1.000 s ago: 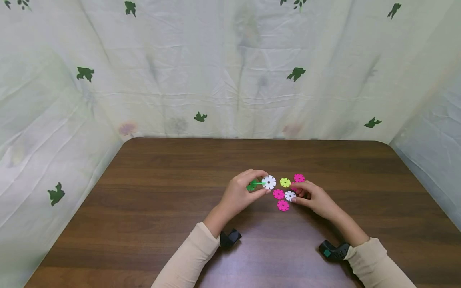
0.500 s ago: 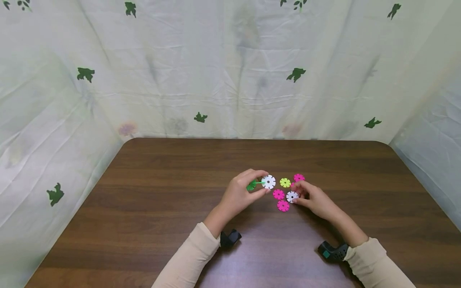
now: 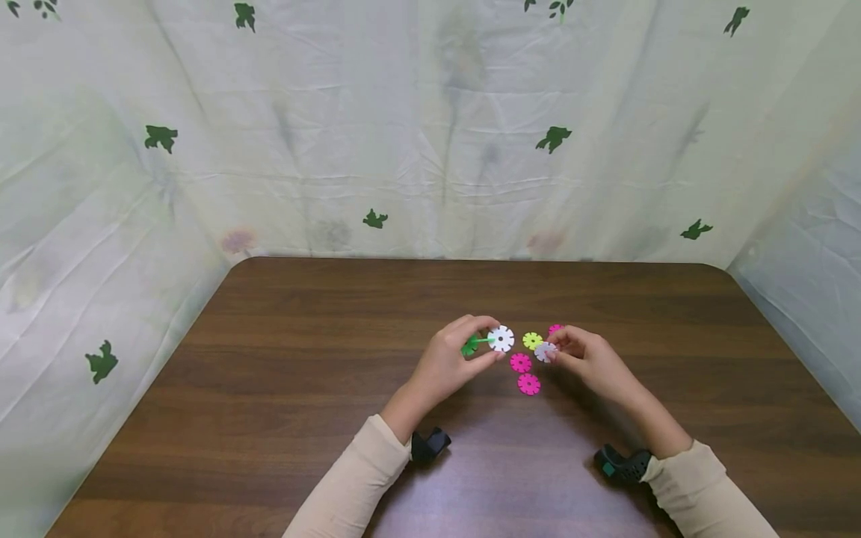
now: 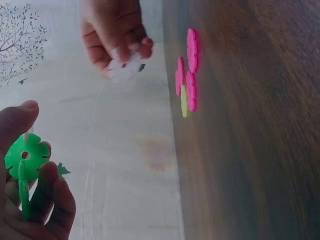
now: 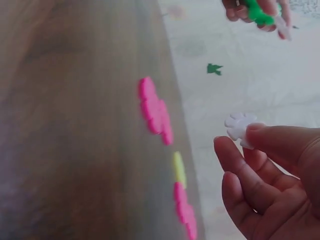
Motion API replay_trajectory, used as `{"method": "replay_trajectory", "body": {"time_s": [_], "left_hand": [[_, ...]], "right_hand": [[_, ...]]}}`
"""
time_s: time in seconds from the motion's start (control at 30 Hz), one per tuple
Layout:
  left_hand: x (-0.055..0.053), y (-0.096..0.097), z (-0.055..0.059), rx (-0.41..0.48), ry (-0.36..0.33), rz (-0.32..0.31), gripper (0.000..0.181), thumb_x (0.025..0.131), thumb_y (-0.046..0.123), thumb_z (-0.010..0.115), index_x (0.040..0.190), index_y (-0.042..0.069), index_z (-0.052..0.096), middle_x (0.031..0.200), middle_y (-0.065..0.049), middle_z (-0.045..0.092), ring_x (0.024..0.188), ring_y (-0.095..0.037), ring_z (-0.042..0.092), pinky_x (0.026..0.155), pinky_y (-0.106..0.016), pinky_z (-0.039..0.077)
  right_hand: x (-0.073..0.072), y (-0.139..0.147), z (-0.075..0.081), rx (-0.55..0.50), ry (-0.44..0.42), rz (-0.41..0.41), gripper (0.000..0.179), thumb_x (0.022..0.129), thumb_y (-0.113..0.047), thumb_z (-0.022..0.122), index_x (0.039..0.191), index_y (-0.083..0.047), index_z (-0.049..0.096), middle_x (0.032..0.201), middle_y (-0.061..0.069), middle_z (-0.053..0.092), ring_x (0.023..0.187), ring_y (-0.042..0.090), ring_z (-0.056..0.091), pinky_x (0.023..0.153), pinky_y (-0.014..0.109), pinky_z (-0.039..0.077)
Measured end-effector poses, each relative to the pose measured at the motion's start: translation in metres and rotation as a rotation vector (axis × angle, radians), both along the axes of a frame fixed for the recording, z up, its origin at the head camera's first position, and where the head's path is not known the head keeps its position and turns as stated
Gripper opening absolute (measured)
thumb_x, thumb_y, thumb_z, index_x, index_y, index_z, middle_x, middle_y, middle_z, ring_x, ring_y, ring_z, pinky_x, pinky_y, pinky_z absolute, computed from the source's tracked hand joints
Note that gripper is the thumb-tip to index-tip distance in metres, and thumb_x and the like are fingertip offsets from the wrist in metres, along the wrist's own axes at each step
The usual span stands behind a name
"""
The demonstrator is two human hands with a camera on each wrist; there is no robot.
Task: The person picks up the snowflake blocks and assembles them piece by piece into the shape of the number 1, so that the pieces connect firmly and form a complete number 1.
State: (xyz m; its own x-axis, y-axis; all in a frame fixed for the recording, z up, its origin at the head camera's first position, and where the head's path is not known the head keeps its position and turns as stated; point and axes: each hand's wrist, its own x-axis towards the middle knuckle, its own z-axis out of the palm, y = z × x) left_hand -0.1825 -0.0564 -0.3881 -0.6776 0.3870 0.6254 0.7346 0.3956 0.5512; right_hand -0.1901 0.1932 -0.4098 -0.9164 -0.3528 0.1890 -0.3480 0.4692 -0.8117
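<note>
My left hand (image 3: 449, 355) holds a small joined set of notched plastic discs between thumb and fingers. In it are a white disc (image 3: 501, 339) and green discs (image 4: 31, 156), one of them edge-on. Between the thumb and fingertips of my right hand (image 3: 592, 366) is a loose white notched disc (image 5: 240, 125), held up off the table. The two hands are apart, left and right of a yellow disc (image 3: 532, 341) and several pink discs (image 3: 521, 363) that lie flat. My right hand partly hides a pink disc (image 3: 554, 329) behind it.
The brown wooden table (image 3: 323, 388) reaches back to a pale curtain (image 3: 417, 134) with green leaf shapes. A black wrist camera (image 3: 430, 446) sits on the left wrist, another black camera (image 3: 622, 463) on the right.
My right hand has lifted the loose white disc from beside the pink discs and brought it up, nearer the yellow disc. The left hand has stayed almost still with its joined discs.
</note>
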Motion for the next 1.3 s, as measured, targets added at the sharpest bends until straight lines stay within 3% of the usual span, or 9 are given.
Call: {"method": "replay_trajectory", "body": {"time_s": [0.13,0.27,0.4,0.53,0.7,1.03,1.3], "left_hand": [[0.000,0.001,0.000,-0.006,-0.014,-0.003,0.033,0.074,0.012,0.074,0.103,0.008,0.059,0.091,0.002,0.059,0.081,-0.006,0.052,0.073,-0.017,0.044],[0.000,0.001,0.001,-0.007,-0.025,-0.003,0.033,0.074,0.012,0.073,0.103,0.007,0.058,0.094,0.000,0.059,0.084,-0.012,0.055,0.075,-0.019,0.044],[0.001,0.001,0.002,-0.015,-0.032,-0.001,0.033,0.074,0.012,0.073,0.103,0.006,0.058,0.097,-0.001,0.060,0.086,-0.017,0.057,0.077,-0.020,0.043],[0.001,0.002,0.002,-0.029,-0.040,-0.001,0.033,0.075,0.013,0.073,0.103,0.006,0.058,0.099,-0.001,0.060,0.088,-0.014,0.056,0.078,-0.019,0.043],[0.001,0.002,0.002,-0.046,-0.050,-0.002,0.034,0.075,0.015,0.073,0.104,0.006,0.057,0.100,-0.001,0.060,0.089,-0.010,0.055,0.078,-0.020,0.043],[0.001,0.002,0.000,-0.064,-0.033,0.013,0.033,0.075,0.017,0.073,0.103,0.008,0.058,0.096,0.000,0.061,0.083,-0.009,0.055,0.074,-0.021,0.044],[0.003,0.002,0.004,-0.078,-0.084,-0.006,0.033,0.078,0.016,0.071,0.105,0.008,0.055,0.095,-0.001,0.061,0.083,-0.011,0.054,0.073,-0.022,0.045]], "right_hand": [[0.001,-0.003,0.010,-0.042,-0.003,-0.002,0.014,0.084,-0.008,0.063,0.095,-0.003,0.057,0.088,0.009,0.059,0.077,0.027,0.060,0.066,0.030,0.050],[0.004,-0.008,0.020,-0.087,0.017,0.024,0.014,0.083,-0.003,0.062,0.096,0.000,0.057,0.087,0.011,0.058,0.072,0.033,0.060,0.063,0.037,0.051],[0.005,-0.014,0.028,-0.104,0.086,0.052,0.013,0.082,0.004,0.061,0.094,0.002,0.057,0.084,0.012,0.058,0.067,0.025,0.059,0.058,0.036,0.051],[0.005,-0.019,0.032,-0.123,0.113,0.072,0.014,0.081,0.004,0.062,0.094,0.002,0.058,0.081,0.010,0.058,0.064,0.013,0.057,0.055,0.029,0.050],[0.006,-0.024,0.036,-0.147,0.116,0.103,0.013,0.081,-0.001,0.064,0.093,-0.001,0.059,0.081,0.008,0.059,0.066,0.014,0.057,0.057,0.030,0.050],[0.009,-0.031,0.041,-0.063,0.191,0.076,0.015,0.078,-0.001,0.068,0.090,-0.010,0.063,0.080,-0.003,0.058,0.061,0.014,0.048,0.049,0.026,0.042],[0.011,-0.036,0.047,-0.063,0.238,0.053,0.015,0.075,0.003,0.068,0.086,-0.007,0.066,0.080,0.000,0.061,0.059,0.013,0.047,0.048,0.027,0.042]]}}
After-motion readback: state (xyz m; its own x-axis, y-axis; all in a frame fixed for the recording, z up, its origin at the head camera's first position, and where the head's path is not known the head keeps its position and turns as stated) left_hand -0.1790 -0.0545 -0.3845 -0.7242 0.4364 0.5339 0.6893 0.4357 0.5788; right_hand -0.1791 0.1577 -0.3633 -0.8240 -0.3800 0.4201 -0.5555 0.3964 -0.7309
